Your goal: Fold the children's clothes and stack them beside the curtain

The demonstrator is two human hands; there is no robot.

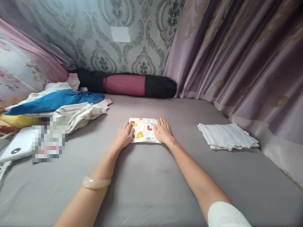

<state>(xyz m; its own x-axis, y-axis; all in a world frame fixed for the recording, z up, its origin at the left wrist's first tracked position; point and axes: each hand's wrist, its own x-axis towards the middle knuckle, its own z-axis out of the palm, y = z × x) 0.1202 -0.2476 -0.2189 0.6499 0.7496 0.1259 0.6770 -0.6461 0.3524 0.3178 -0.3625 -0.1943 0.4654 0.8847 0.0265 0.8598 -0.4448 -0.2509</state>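
Note:
A white cloth with a colourful print lies folded into a flat rectangle on the grey bed sheet. My left hand rests at its left edge, the fingers touching the fabric and partly bent. On its right edge my right hand lies flat, with the fingers stretched forward and the thumb over the print. Neither hand grasps the cloth. Off to the right, apart from both hands, lies a folded stack of pale cloth with a ragged front edge.
Crumpled clothes, with a blue garment among them, are heaped at the left. A white device with a cable lies before them. A black and maroon bolster-shaped bag lies along the wall. Purple curtains hang at the right.

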